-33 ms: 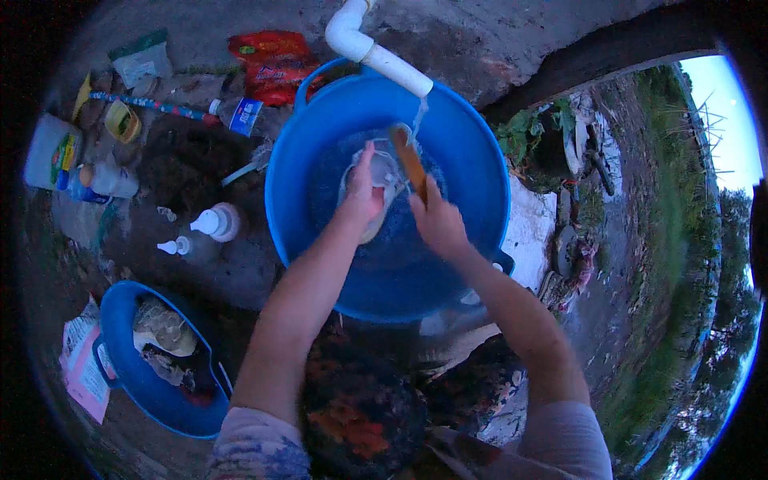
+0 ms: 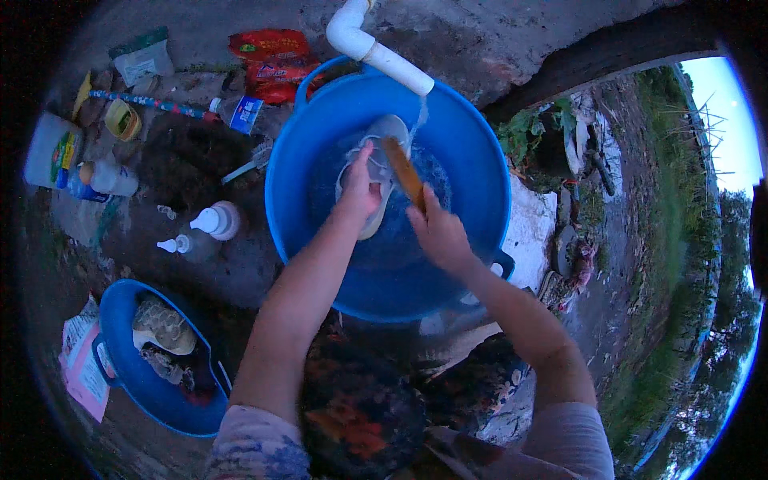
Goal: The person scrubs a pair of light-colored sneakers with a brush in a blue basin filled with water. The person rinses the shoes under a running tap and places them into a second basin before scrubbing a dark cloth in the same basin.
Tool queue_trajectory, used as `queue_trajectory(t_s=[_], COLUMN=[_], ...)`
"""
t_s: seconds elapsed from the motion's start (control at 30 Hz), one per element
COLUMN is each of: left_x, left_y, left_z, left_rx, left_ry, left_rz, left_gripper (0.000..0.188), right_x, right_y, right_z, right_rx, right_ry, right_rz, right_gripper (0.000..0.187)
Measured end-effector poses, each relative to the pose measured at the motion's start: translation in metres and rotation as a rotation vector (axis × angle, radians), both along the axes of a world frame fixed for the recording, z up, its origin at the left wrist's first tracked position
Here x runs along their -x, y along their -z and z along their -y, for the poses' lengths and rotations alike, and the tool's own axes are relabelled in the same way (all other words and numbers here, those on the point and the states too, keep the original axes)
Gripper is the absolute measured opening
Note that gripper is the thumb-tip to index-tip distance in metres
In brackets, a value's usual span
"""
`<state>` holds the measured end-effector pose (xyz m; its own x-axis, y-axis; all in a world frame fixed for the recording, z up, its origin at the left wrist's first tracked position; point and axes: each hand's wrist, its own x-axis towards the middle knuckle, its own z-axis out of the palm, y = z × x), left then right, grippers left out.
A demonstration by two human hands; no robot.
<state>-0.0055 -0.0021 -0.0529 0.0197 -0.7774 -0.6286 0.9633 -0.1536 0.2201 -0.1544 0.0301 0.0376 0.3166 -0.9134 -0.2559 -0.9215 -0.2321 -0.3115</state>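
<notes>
head view: left hand (image 2: 362, 194), finger grip unclear, should brace pale oblong shoe (image 2: 390, 130) while right hand (image 2: 442, 238), fingers curled, grips amber wooden brush (image 2: 405, 171).

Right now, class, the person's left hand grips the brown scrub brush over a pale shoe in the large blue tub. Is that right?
Not quite: the head view shows the right hand gripping the brown scrub brush over the pale shoe in the large blue tub.

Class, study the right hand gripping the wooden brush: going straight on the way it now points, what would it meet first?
The right hand, with the wooden brush leading, would probably meet the pale shoe first; depth is unclear, so the brush may already touch it.
</notes>
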Motion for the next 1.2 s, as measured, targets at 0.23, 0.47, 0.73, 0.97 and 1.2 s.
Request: queue_trajectory(t_s=[0.23, 0.47, 0.73, 0.97, 1.2], left_x=[0.015, 0.012, 0.011, 0.019, 0.036], left_y=[-0.029, 0.001, -0.020, -0.036, -0.031], left_z=[0.007, 0.011, -0.007, -0.013, -0.013], left_rx=[-0.005, -0.097, -0.013, -0.035, 0.144], left_ry=[-0.028, -0.086, 0.057, 0.131, 0.298], left_rz=[-0.091, -0.012, 0.002, 0.074, 0.297], left_gripper=[0.026, 0.024, 0.049, 0.051, 0.058], right_x=[0.009, 0.008, 0.012, -0.007, 0.006], right_y=[0.004, -0.009, 0.004, 0.018, 0.001], right_z=[0.026, 0.007, -0.007, 0.000, 0.043], right_rx=[0.107, 0.110, 0.110, 0.043, 0.104], right_ry=[0.060, -0.093, -0.017, 0.113, 0.219], right_rz=[0.116, 0.023, -0.059, 0.035, -0.025], right_gripper=[0.060, 0.062, 0.057, 0.053, 0.055])
